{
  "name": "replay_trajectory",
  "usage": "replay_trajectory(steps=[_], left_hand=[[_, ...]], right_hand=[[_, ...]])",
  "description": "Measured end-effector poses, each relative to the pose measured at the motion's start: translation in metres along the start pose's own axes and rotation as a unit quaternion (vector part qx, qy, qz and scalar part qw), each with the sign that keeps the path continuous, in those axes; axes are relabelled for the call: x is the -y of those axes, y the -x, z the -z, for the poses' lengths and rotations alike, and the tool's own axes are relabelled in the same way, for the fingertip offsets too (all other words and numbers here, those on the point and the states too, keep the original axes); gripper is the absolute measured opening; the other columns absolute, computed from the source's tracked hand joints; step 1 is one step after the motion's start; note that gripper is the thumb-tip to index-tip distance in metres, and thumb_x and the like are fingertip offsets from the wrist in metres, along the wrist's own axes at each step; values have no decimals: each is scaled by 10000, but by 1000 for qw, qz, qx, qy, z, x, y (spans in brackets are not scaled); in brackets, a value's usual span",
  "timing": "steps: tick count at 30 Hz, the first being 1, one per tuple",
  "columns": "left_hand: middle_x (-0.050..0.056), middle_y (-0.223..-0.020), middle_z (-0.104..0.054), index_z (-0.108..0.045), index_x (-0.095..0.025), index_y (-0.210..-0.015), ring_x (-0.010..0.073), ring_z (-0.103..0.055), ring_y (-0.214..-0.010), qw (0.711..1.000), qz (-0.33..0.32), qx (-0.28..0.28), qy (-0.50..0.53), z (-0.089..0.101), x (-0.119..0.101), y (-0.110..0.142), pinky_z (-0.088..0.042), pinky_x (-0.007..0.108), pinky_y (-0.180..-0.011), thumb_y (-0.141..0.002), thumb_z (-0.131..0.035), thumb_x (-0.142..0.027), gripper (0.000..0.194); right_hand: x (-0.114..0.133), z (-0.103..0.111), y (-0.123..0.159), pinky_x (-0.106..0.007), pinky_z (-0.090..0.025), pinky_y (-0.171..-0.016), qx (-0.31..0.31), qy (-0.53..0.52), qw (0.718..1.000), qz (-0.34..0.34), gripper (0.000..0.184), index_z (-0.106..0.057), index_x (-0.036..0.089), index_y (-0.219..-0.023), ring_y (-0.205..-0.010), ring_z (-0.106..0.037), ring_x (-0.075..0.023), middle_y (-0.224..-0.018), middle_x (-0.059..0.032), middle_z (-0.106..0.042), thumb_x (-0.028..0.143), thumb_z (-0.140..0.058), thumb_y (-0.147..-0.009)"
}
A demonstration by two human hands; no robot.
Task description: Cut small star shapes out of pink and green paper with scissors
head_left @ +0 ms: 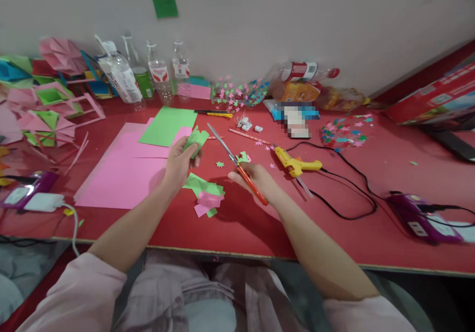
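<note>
Grey wall point(237, 30) is rising behind a red desk point(393, 154), whose front edge is running just ahead of your lap. Your left hand point(178, 158) is closing narrowly on a small green paper piece point(197, 143), thumb pressing on its face, a grip that is probably stopping it from bending while leaving its jagged upper edge exposed. Your right hand point(260, 177) is wrapping around the orange handles of the scissors point(233, 159); their tips are pointing toward the back left, near the paper but apart from it, and away from your body. The blades are looking nearly together.

Between your forearms, green and pink scraps point(208, 196) are lying in a loose heap toward the front edge, seemingly within easy reach of both hands. A green star point(220, 164) is resting between the hands. Toward the back left, a green sheet point(170, 125) is overlapping pink paper point(118, 173), the stack sitting outside your working space. Right of your right hand, a yellow glue gun point(297, 164) is lying on its side, nozzle angled toward the back left, its black cable point(343, 173) trailing rightward, likely to leave your arm room.
</note>
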State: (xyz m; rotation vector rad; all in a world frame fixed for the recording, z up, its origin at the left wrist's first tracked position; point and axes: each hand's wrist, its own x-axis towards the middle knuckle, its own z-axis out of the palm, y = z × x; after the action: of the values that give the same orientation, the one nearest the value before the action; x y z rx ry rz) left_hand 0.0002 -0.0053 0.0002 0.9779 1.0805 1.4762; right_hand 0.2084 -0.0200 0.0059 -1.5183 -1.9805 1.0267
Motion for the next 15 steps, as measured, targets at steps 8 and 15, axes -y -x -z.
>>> replay_trajectory(steps=[8, 15], left_hand=[[-65, -532, -580, -507, -192, -720, 18, -416, -355, 1000, -19, 8, -13, -2, -4, 5, -294, 163, -357, -772, -604, -264, 131], [-64, -540, -583, -523, -193, -741, 20, -431, -364, 999, -39, 16, -30, 0, -3, 6, -314, 161, -370, -807, -584, -230, 97]], right_hand=[[10, -4, 10, -255, -246, -474, 76, 29, 997, -10, 538, -410, 221, -614, -460, -377, -111, -488, 44, -408, 715, -555, -770], [6, -6, 9, -254, -245, -468, 96, 3, 995, -12, 543, -440, 216, -624, -457, -393, -115, -489, 50, -396, 729, -559, -757]])
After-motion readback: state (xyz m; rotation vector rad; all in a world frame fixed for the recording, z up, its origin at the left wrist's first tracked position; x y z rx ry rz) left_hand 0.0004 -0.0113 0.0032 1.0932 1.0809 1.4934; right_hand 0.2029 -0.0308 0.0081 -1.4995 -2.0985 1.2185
